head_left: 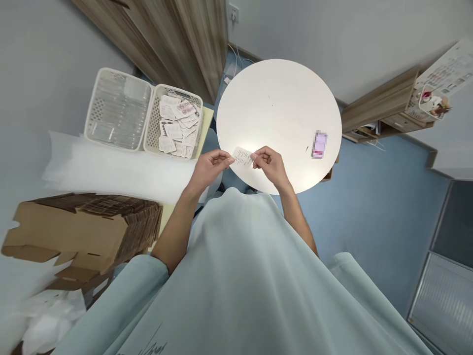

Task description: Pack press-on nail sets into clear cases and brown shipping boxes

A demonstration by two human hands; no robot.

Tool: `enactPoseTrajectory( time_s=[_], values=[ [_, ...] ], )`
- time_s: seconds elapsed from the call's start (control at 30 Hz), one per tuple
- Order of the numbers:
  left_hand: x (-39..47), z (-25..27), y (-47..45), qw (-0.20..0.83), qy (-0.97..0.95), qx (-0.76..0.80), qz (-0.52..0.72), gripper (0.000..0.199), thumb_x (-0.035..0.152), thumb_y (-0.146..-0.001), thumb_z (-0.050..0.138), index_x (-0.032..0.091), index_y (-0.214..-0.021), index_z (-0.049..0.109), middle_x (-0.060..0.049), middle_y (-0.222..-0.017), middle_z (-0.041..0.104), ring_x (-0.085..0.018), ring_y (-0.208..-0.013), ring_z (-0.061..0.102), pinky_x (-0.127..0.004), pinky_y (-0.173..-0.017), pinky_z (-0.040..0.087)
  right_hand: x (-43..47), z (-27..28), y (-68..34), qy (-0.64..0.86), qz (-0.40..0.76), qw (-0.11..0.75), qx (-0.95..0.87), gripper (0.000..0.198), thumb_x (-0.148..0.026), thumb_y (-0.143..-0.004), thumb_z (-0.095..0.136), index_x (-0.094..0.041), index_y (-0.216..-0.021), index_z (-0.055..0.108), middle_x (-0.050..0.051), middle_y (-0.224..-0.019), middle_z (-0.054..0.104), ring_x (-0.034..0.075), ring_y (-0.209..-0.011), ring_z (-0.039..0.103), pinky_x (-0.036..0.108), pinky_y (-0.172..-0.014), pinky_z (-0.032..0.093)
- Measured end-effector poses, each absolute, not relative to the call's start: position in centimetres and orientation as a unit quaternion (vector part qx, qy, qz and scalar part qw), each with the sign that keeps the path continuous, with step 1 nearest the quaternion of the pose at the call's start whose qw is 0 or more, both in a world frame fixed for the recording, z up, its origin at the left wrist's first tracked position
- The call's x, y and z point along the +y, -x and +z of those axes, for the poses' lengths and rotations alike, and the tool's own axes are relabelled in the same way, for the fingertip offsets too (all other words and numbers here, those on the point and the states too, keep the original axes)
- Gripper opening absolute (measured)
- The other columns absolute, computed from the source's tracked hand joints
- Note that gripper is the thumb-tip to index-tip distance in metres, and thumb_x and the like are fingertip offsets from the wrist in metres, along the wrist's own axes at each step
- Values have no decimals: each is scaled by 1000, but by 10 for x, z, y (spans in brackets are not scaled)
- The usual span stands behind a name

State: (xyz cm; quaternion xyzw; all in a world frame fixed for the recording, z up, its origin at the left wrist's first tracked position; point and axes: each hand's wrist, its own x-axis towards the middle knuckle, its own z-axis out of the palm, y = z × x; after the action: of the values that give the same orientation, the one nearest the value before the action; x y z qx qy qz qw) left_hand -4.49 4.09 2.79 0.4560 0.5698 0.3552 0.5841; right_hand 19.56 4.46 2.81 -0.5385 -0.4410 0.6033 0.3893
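Between my two hands I hold a small white card point(242, 157) with rounded corners and lines of print too small to read. My left hand point(210, 170) pinches its left edge between thumb and fingers. On the opposite edge, my right hand point(271, 166) has a like pinch. The card is over the near rim of a round white table point(273, 103). Left of the table, a white basket point(148, 133) holds many similar printed cards point(177, 125) in a loose heap.
Beside the cards, another basket point(87, 121) holds clear plastic cases point(118, 111). White wrapping sheets point(111, 170) and folded cardboard boxes point(88, 231) lie nearer on the left. A blurred pinkish-purple object point(320, 144) rests on the table's right side. A wooden shelf unit point(384, 106) stands at right.
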Motion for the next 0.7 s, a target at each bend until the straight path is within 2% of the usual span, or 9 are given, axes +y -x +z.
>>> enactPoseTrajectory(
  time_s=[0.13, 0.3, 0.4, 0.57, 0.7],
  values=[
    [36, 23, 29, 590, -434, 574, 366, 58, 74, -82, 96, 19, -97, 85, -6, -84, 78, -18, -72, 70, -32, -72, 60, 31, 34, -210, 547, 600, 403, -421, 58, -81, -83, 93, -26, -92, 76, -1, -75, 78, 18, -75, 76, 32, -75, 63],
    [33, 22, 13, 593, -399, 576, 398, 62, 79, -89, 88, 19, -105, 86, -11, -103, 85, -20, -82, 76, -35, -81, 65, 10, 39, -212, 561, 597, 419, -391, 54, -75, -81, 98, -26, -99, 84, 4, -95, 88, 23, -88, 85, 37, -83, 68],
    [36, 24, 7, 592, -390, 573, 412, 59, 72, -84, 94, 20, -110, 85, -11, -108, 85, -22, -90, 78, -36, -85, 65, -1, 37, -208, 561, 599, 429, -376, 54, -74, -79, 99, -26, -99, 85, 3, -95, 87, 24, -91, 87, 39, -87, 70],
    [40, 28, 3, 600, -404, 554, 412, 56, 61, -84, 95, 22, -122, 82, -9, -105, 83, -23, -96, 79, -36, -86, 66, -15, 30, -200, 566, 607, 432, -353, 57, -76, -75, 101, -26, -94, 81, 2, -89, 85, 23, -90, 85, 40, -91, 71],
    [42, 29, 3, 603, -424, 547, 398, 53, 63, -84, 94, 20, -112, 84, -11, -108, 85, -28, -105, 81, -40, -94, 67, -22, 29, -197, 560, 625, 409, -358, 56, -73, -78, 100, -27, -93, 71, 1, -87, 84, 23, -90, 85, 37, -87, 69]
  ],
)
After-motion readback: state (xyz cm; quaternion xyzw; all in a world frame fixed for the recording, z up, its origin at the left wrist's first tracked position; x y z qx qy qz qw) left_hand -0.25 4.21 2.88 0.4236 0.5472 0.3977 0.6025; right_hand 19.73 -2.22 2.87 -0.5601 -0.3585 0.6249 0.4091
